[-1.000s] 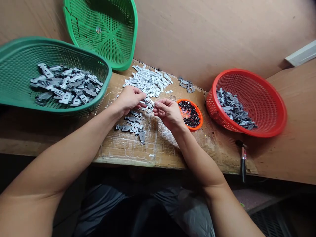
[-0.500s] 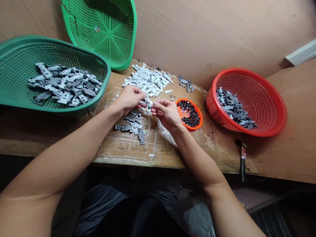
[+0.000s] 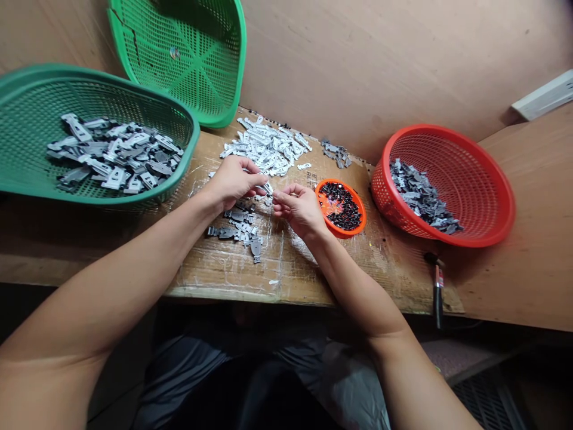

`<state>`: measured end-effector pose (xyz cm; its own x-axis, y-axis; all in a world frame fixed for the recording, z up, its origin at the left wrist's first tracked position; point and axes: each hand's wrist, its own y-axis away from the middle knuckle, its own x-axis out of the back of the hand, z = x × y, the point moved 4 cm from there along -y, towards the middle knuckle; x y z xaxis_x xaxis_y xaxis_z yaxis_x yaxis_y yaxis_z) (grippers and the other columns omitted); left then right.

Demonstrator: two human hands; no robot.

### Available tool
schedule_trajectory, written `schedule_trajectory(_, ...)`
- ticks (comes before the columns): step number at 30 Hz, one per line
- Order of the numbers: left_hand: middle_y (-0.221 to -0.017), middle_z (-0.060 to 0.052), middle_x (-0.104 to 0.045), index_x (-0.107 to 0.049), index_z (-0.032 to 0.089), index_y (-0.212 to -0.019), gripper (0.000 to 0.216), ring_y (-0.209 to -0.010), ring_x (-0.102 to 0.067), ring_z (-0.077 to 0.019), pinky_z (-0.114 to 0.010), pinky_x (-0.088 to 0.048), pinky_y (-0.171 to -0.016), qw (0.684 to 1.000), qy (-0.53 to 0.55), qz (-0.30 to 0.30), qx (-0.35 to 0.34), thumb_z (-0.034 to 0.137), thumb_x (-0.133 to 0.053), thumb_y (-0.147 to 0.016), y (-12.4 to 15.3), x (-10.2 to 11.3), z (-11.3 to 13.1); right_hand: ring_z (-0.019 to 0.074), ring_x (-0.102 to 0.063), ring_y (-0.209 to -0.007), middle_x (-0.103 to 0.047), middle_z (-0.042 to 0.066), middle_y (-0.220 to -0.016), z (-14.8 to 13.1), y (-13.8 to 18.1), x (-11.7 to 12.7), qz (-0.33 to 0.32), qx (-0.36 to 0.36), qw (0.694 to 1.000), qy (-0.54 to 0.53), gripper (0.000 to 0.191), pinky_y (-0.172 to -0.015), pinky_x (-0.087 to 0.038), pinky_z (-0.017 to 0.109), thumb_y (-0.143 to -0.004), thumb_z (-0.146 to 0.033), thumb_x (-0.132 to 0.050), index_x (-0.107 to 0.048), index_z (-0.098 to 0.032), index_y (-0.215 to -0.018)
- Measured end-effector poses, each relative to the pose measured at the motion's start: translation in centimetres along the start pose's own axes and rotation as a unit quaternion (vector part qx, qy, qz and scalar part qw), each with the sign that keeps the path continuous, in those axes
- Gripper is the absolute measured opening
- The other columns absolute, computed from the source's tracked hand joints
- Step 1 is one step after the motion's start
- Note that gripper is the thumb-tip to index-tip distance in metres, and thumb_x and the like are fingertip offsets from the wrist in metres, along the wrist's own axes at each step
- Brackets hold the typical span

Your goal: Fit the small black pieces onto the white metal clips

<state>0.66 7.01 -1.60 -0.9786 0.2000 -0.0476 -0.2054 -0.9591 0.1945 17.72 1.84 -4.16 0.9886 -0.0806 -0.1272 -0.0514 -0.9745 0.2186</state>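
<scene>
My left hand (image 3: 240, 180) is closed in a pinch on a small silvery metal clip piece (image 3: 268, 187), which shows between the two hands. Close to its other end, my right hand (image 3: 299, 208) has thumb and fingertips pressed together; whatever they hold is too small to make out. Just beyond the hands lies a heap of flat, light metal pieces (image 3: 268, 143). Below them are several grey clip parts (image 3: 242, 230) on the cardboard. An orange dish (image 3: 319, 197) with many small black parts (image 3: 344, 206) stands right of my right hand.
At left, a dark green basket (image 3: 27, 143) holds assembled-looking clips. A bright green basket (image 3: 197, 60) leans on the wall behind. To the right stands a red basket (image 3: 478, 191) with grey parts. A black-handled hammer (image 3: 437, 292) lies at the cardboard's (image 3: 313, 280) front edge.
My right hand has shifted slightly left, and less of the metal piece shows between the hands. The whole view has drifted a little.
</scene>
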Motion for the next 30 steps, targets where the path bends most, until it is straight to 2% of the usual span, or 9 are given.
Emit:
schedule_trajectory(4, -0.070, -0.001, -0.064, -0.061, 0.019, -0.079, 0.032, -0.066, -0.071, -0.0159, -0.030, -0.047, -0.061, 1.000, 0.003, -0.003, -0.009, 0.006, -0.090, -0.081, 0.3, -0.1, 0.2, 0.0097, -0.064, -0.057, -0.070, -0.002, -0.069, -0.1, 0.1, 0.0, -0.020, -0.008, 1.000, 0.011, 0.044, -0.054, -0.058, 0.022, -0.073, -0.040, -0.101, -0.063, -0.021, -0.084)
schedule_trajectory(7, -0.071, -0.002, -0.063, -0.061, 0.019, -0.078, 0.032, -0.066, -0.069, -0.0152, -0.030, -0.049, -0.064, 1.000, -0.005, -0.013, -0.015, 0.004, -0.088, -0.082, 0.4, -0.2, 0.3, 0.0088, -0.061, -0.057, -0.070, -0.001, -0.072, -0.1, 0.1, -0.3, -0.073, -0.017, 0.997, 0.026, 0.043, -0.050, -0.053, 0.020, -0.077, -0.046, -0.098, -0.065, -0.020, -0.087)
schedule_trajectory(10, -0.071, -0.001, -0.064, -0.065, 0.019, -0.086, 0.026, -0.064, -0.066, -0.0141, -0.030, -0.048, -0.065, 0.999, -0.018, -0.044, -0.015, 0.006, -0.087, -0.084, 0.3, -0.4, 0.0, 0.0083, -0.057, -0.056, -0.068, -0.002, -0.073, 0.0, 0.1, -0.5, -0.104, 0.004, 0.993, 0.058, 0.043, -0.047, -0.049, 0.020, -0.082, -0.052, -0.093, -0.064, -0.021, -0.086)
schedule_trajectory(14, -0.068, -0.002, -0.066, -0.073, 0.017, -0.093, 0.019, -0.058, -0.059, -0.0128, -0.028, -0.041, -0.058, 0.992, -0.064, -0.096, -0.047, 0.014, -0.089, -0.084, 0.1, -0.5, -0.4, 0.0086, -0.055, -0.056, -0.065, -0.003, -0.073, 0.1, 0.0, -0.5, -0.102, 0.050, 0.989, 0.097, 0.048, -0.048, -0.049, 0.022, -0.083, -0.062, -0.090, -0.064, -0.022, -0.086)
schedule_trajectory(21, -0.064, -0.002, -0.065, -0.076, 0.018, -0.082, 0.011, -0.055, -0.055, -0.0121, -0.027, -0.037, -0.054, 0.987, -0.090, -0.096, -0.095, 0.015, -0.085, -0.085, 0.4, -0.5, 0.0, 0.0106, -0.055, -0.056, -0.066, -0.002, -0.072, -0.3, 0.4, -0.4, -0.111, 0.072, 0.985, 0.115, 0.061, -0.048, -0.046, 0.024, -0.076, -0.077, -0.089, -0.064, -0.023, -0.086)
schedule_trajectory(25, -0.064, -0.001, -0.065, -0.075, 0.017, -0.078, 0.014, -0.056, -0.054, -0.0105, -0.025, -0.039, -0.054, 0.989, -0.067, -0.088, -0.099, 0.014, -0.086, -0.086, 0.9, -0.8, 0.3, 0.0134, -0.056, -0.060, -0.064, -0.001, -0.075, -0.5, 0.2, -0.2, -0.099, 0.114, 0.976, 0.158, 0.052, -0.053, -0.046, 0.027, -0.089, -0.073, -0.080, -0.062, -0.024, -0.090)
schedule_trajectory(27, -0.067, -0.002, -0.067, -0.074, 0.017, -0.078, 0.017, -0.060, -0.058, -0.0109, -0.024, -0.045, -0.058, 0.993, -0.028, -0.080, -0.087, 0.016, -0.089, -0.085, 1.1, -0.8, 0.6, 0.0152, -0.057, -0.064, -0.064, 0.000, -0.078, -0.9, 0.1, 0.1, -0.076, 0.171, 0.958, 0.218, 0.041, -0.060, -0.048, 0.030, -0.100, -0.063, -0.071, -0.061, -0.024, -0.093)
schedule_trajectory(28, -0.070, -0.002, -0.068, -0.073, 0.017, -0.080, 0.019, -0.063, -0.062, -0.0117, -0.024, -0.049, -0.062, 0.994, -0.003, -0.084, -0.074, 0.019, -0.092, -0.085, 1.2, -0.9, 0.8, 0.0163, -0.059, -0.069, -0.065, 0.001, -0.081, -1.2, 0.0, 0.3, -0.059, 0.215, 0.939, 0.261, 0.034, -0.065, -0.050, 0.032, -0.105, -0.055, -0.067, -0.061, -0.024, -0.095)
schedule_trajectory(30, -0.079, -0.005, -0.073, -0.074, 0.018, -0.082, 0.026, -0.071, -0.068, -0.0146, -0.027, -0.055, -0.069, 0.991, 0.034, -0.120, -0.038, 0.030, -0.096, -0.084, 1.4, -1.1, 0.9, 0.0186, -0.061, -0.079, -0.066, 0.003, -0.088, -2.0, 0.2, 0.7, -0.030, 0.322, 0.878, 0.352, 0.020, -0.078, -0.053, 0.036, -0.109, -0.040, -0.061, -0.063, -0.023, -0.098)
